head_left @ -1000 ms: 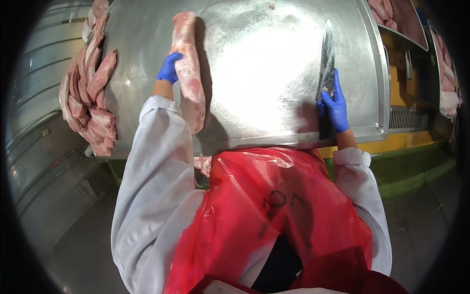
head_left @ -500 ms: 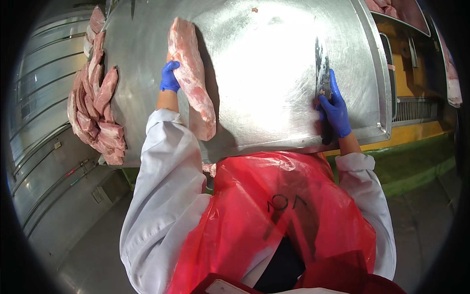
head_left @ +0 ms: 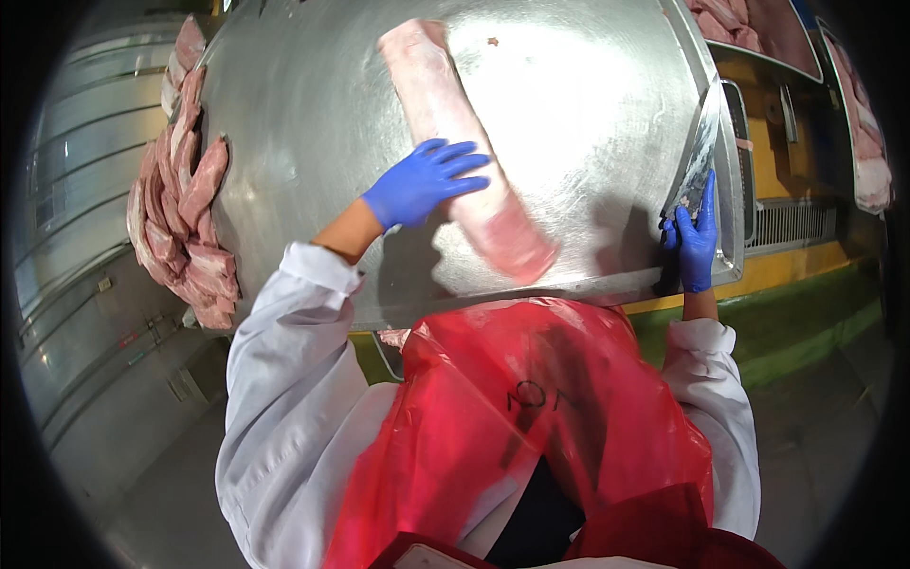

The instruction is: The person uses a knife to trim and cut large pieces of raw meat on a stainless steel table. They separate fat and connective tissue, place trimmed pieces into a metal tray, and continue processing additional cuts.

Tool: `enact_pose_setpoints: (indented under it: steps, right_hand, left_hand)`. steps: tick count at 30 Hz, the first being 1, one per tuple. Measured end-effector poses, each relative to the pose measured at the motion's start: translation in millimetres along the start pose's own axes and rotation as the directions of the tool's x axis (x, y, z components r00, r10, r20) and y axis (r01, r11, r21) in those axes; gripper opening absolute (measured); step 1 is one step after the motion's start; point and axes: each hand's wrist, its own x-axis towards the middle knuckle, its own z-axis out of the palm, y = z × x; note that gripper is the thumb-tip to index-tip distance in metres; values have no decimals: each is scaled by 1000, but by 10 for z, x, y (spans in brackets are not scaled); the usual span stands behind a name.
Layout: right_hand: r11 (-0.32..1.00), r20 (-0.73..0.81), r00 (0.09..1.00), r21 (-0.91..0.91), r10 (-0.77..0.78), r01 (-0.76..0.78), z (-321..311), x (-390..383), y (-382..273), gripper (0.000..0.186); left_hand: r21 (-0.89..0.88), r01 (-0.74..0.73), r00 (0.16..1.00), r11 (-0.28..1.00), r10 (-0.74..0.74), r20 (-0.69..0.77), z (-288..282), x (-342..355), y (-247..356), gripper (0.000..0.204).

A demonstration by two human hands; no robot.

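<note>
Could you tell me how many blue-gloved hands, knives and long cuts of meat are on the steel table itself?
Blue-gloved hands: 2, left hand and right hand
Knives: 1, knife
Long cuts of meat: 1, long cut of meat
Total: 4

Both arms are extended forward, clad in white sleeves. The left hand (head_left: 422, 182) (blue-gloved) is laid flat, palm down, fingers spread and directed to the right. The right hand (head_left: 695, 239) (also blue-gloved) is closed in a grip, fingers directed upward, with the wrist held straight.
</note>
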Motion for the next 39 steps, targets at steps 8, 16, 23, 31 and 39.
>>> enact_pose_setpoints:
  steps: [8, 16, 23, 31, 39]
  right_hand:
    - [991, 72, 992, -81, -103, 108, 211, 164, 326, 77]
    - [992, 41, 995, -90, -86, 89, 282, 210, 245, 78]
    - [973, 57, 986, -161, -160, 167, 277, 233, 385, 78]
    - [991, 170, 985, -129, -17, 40, 603, 329, 316, 80]
    - [970, 283, 955, -242, 83, -13, 2039, 1292, 101, 77]
  left_hand:
    - [-217, 888, 391, 405, -914, -106, 186, 894, 1, 101]
    - [-964, 254, 671, -75, -704, 232, 261, 156, -1398, 70]
    - [-902, -19, 542, -431, -763, 353, 421, -10, -1550, 64]
    - [-689, 651, 291, 320, -943, -164, 449, 760, -736, 116]
    - [-304, 512, 630, 803, -592, -502, 654, 748, -732, 88]
